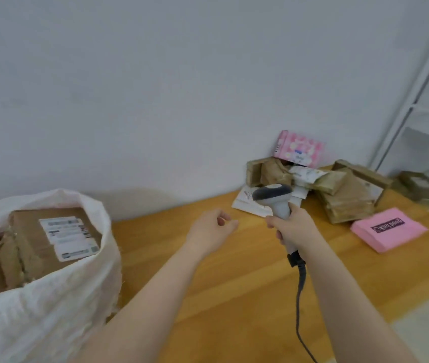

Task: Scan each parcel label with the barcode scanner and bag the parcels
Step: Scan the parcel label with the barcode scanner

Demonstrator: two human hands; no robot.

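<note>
- The right hand (pixel 293 227) grips the handle of the barcode scanner (pixel 273 196), fingers wrapped round it. The scanner is held above the table (pixel 221 297), and its cable (pixel 298 297) trails down beside the forearm.
- Left of the scanner, the left hand (pixel 212 229) hovers with fingers loosely curled, holding nothing.
- Just behind the scanner lies a white parcel (pixel 244 204); behind and to its right is a heap of brown parcels (pixel 344 197).
- Right of the scanner, a pink mailer (pixel 388 233) lies flat.
- Well left of the scanner, a white sack (pixel 51 310) holds a labelled cardboard box (pixel 59 235).
</note>
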